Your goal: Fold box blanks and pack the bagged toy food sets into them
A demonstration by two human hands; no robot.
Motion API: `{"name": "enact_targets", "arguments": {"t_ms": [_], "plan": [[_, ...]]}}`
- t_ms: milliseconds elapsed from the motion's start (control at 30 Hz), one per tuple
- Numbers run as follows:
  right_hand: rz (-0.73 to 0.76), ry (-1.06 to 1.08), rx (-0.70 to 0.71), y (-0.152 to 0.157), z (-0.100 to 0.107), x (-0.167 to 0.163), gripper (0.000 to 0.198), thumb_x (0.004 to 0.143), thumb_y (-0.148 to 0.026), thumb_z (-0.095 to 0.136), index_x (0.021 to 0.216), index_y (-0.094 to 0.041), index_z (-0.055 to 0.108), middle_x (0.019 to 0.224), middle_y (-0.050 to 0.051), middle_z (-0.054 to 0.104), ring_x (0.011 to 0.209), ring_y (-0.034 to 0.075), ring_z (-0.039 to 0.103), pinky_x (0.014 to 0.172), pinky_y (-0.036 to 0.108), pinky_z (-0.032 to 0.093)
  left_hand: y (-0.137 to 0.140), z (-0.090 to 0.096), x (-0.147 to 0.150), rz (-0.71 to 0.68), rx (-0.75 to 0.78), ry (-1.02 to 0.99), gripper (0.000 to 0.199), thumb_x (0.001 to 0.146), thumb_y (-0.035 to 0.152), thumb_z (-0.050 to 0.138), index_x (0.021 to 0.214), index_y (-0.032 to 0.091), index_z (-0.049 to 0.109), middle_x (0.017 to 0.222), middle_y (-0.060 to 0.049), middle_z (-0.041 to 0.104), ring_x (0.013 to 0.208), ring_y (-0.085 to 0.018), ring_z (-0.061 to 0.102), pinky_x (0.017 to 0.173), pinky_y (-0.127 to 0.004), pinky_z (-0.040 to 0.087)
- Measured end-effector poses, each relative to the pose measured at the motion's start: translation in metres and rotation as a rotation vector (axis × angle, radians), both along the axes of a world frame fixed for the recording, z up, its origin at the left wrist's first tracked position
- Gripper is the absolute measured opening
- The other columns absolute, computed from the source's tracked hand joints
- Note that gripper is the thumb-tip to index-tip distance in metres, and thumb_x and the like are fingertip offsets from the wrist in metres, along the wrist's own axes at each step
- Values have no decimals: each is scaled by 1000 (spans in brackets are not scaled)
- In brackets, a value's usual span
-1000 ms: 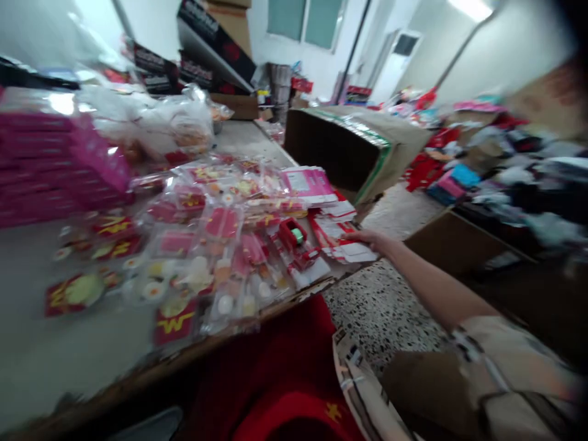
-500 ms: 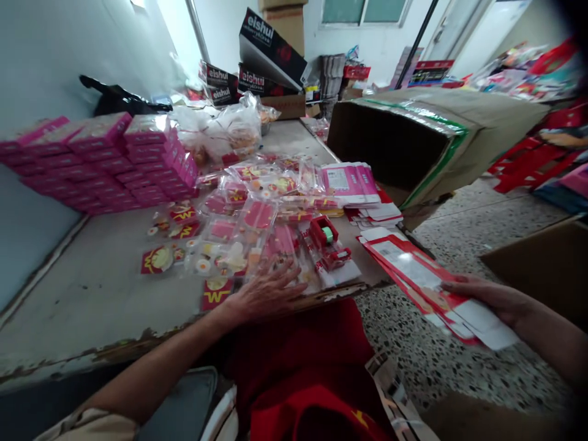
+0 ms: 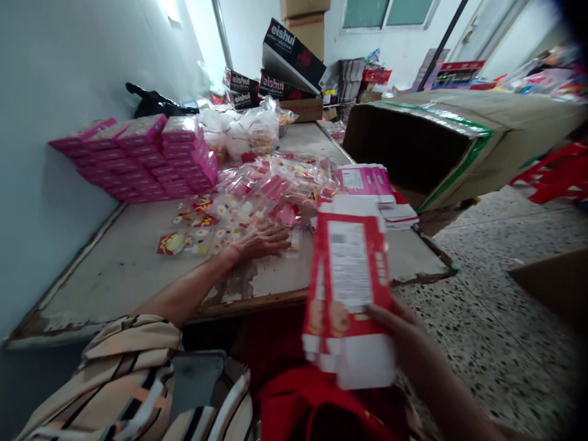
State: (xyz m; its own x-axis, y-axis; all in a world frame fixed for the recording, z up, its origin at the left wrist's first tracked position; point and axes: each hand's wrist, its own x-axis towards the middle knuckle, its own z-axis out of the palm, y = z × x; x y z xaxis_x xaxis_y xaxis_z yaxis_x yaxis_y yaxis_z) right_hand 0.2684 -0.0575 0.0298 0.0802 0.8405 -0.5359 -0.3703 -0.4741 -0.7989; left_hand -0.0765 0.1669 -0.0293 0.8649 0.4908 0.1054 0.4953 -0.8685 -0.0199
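My right hand [image 3: 402,327] is closed on a few flat, unfolded red-and-white cardboard boxes [image 3: 351,263], thumb on top, held up over the table's front edge. The boxes are slightly blurred. My left hand [image 3: 264,241] lies palm down with its fingers spread at the near side of a pile of clear plastic packets [image 3: 275,184]. These packets have red cards and small coloured pieces inside. Several of them [image 3: 184,242] lie flat to the left of that hand. Behind the held boxes, part of the table is hidden.
A stack of pink boxes [image 3: 151,156] stands against the left wall. Flat pink cartons [image 3: 362,179] lie beyond the held boxes, near an open cardboard box [image 3: 459,138] at the table's right. White plastic bags [image 3: 243,131] and black cartons [image 3: 294,58] are farther back.
My right hand has brought the flat boxes leftward, from beside the table to in front of me. My left hand has shifted away from the table edge, among the packets. The view has turned left.
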Motion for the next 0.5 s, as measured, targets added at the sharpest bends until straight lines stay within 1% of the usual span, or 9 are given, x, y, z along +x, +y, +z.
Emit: {"name": "enact_targets", "arguments": {"t_ms": [67, 133, 167, 233, 300, 333, 400, 467, 500], "plan": [[146, 267, 53, -5, -11, -56, 57, 70, -38, 89, 120, -19, 71, 114, 15, 79, 92, 38, 79, 83, 54, 64, -16, 14, -16, -4, 3, -16, 45, 94, 28, 69, 138, 24, 64, 153, -15, 55, 152, -31, 39, 126, -56, 28], [190, 408, 80, -11, -24, -99, 58, 73, -39, 88, 123, -17, 68, 113, 14, 80, 97, 36, 78, 89, 53, 62, -45, 26, -39, 45, 13, -101, 42, 96, 26, 64, 138, 21, 64, 154, -15, 55, 153, -29, 37, 127, -52, 30], [181, 447, 85, -14, -32, -115, 60, 73, -40, 89, 124, -17, 67, 113, 14, 80, 98, 35, 78, 90, 53, 62, -64, 30, -51, 106, 14, -170, 38, 97, 24, 60, 135, 21, 66, 152, -14, 57, 152, -28, 40, 125, -50, 33], [131, 479, 85, -22, -47, -139, 62, 74, -42, 89, 127, -19, 64, 114, 12, 80, 101, 34, 77, 92, 53, 61, -105, 32, -69, 330, -15, -333, 29, 99, 25, 55, 121, 21, 73, 140, -13, 66, 140, -27, 55, 119, -46, 43], [88, 486, 85, -30, -60, -154, 64, 75, -45, 89, 128, -22, 62, 118, 10, 79, 105, 34, 76, 95, 53, 59, -141, 28, -73, 661, -136, -513, 27, 97, 38, 58, 111, 23, 75, 120, -11, 76, 116, -27, 70, 106, -43, 53], [80, 489, 87, -34, -66, -161, 64, 73, -47, 90, 127, -23, 62, 119, 9, 78, 107, 34, 75, 97, 53, 59, -154, 25, -70, 807, -288, -602, 33, 95, 47, 61, 113, 23, 74, 112, -11, 78, 106, -28, 74, 97, -40, 57], [101, 509, 111, -41, -74, -173, 65, 70, -48, 92, 124, -25, 63, 120, 7, 78, 111, 34, 74, 101, 53, 57, -171, 23, -56, 947, -730, -754, 48, 90, 60, 63, 117, 21, 71, 106, -11, 80, 98, -29, 76, 85, -38, 61], [174, 552, 167, -44, -78, -183, 66, 68, -45, 93, 124, -26, 64, 121, 5, 78, 111, 33, 74, 103, 53, 55, -176, 25, -39, 948, -1149, -848, 57, 80, 62, 73, 117, 19, 69, 106, -12, 80, 95, -31, 77, 80, -39, 63], [220, 567, 202, -44, -79, -187, 66, 67, -43, 94, 124, -26, 64, 121, 5, 78, 110, 33, 74, 103, 53, 55, -177, 28, -33, 933, -1288, -885, 58, 74, 59, 81, 114, 18, 69, 107, -13, 80, 93, -32, 77, 79, -40, 63]]}}
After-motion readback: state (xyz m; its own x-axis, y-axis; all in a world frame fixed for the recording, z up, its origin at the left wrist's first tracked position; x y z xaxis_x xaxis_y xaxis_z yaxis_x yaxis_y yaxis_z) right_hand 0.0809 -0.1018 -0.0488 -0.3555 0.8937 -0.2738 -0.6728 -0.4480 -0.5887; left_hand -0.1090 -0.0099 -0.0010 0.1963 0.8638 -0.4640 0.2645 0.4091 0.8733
